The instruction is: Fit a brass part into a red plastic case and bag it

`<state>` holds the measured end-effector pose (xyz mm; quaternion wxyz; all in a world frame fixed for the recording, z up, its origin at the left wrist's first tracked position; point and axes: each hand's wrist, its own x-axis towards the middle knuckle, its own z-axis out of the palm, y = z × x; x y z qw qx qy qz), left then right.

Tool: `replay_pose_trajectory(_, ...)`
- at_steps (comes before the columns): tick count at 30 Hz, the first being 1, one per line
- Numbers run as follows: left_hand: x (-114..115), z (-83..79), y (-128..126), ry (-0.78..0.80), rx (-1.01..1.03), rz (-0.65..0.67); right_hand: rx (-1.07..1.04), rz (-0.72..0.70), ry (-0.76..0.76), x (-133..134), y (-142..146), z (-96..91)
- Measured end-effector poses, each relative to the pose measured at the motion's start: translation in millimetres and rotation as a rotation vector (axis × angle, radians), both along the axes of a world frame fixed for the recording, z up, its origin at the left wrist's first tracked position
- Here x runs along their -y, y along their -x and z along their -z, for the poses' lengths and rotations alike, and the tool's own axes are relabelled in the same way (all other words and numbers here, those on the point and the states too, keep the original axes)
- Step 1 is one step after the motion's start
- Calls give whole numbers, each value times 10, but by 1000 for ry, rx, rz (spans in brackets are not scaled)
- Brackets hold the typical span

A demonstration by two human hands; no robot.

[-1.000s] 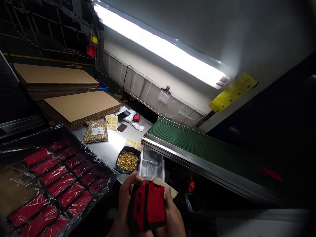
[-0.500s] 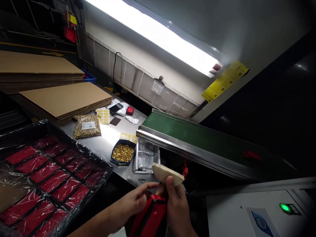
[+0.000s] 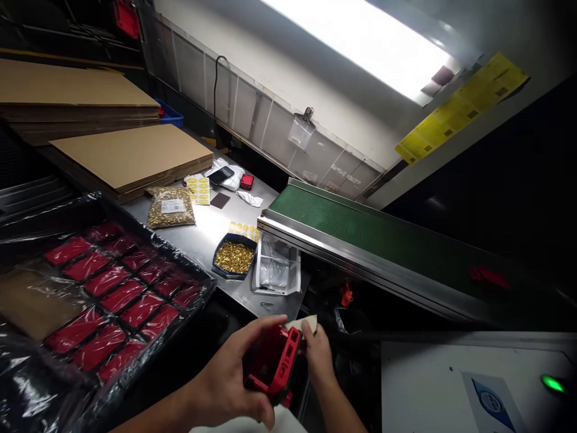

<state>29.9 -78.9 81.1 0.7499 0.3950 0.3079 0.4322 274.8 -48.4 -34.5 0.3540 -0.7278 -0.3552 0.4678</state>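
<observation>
My left hand [image 3: 229, 379] is wrapped round a red and black plastic housing [image 3: 273, 362], held low in front of me with its hollow side turned up. My right hand [image 3: 318, 358] pinches a small beige wedge-shaped piece [image 3: 303, 325] against the housing's top right corner. Both hands hover just below the front edge of the steel worktable [image 3: 211, 231].
A black tray [image 3: 103, 288] of red housings under clear film sits at left. On the worktable lie a blue dish of brass screws [image 3: 233, 257], a bag of screws [image 3: 170, 207], a clear bag [image 3: 276, 270], sticker sheets and cardboard stacks [image 3: 130, 153]. A green conveyor [image 3: 383, 240] runs right. A white machine top [image 3: 473, 385] with a green light is at lower right.
My left hand has closed round the housing and turned it hollow side up. The right hand lowered the beige piece from above the housing down to its corner. The view shifted.
</observation>
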Motion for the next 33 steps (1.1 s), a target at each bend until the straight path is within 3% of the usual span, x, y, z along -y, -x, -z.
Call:
replay_pose_trajectory(4, 43, -8, -53, 55, -4, -10, 125, 69, 256, -124, -150, 750)
replay_pose_trajectory(7, 99, 4, -64, 86, -32, -87, 210, 41, 362, -342, -254, 1118)
replay_pose_trajectory(13, 314, -1, -202, 349, 461, -262, 307, -121, 414, -859, -262, 1427)
replay_pose_trajectory(16, 380, -11, -311, 372, 547, -360, 380, -206, 382, -999, -207, 1519)
replay_pose_trajectory(19, 391, -8, -374, 370, 554, -377, 440, -258, 329, -1016, -142, 1549)
replay_pose_trajectory(23, 370, 15, -394, 363, 526, -405, 448, -255, 283, -993, -88, 1443)
replay_pose_trajectory(27, 357, 56, -388, 380, 466, -417, 347, -211, 300, -1004, -18, 1109)
replay_pose_trajectory(30, 336, 62, -347, 356, 188, -526, 109, -328, 259, -886, 114, 586)
replay_pose_trajectory(33, 261, 12, -271, 30, -394, -650, -182, -550, 117, -633, 288, -145)
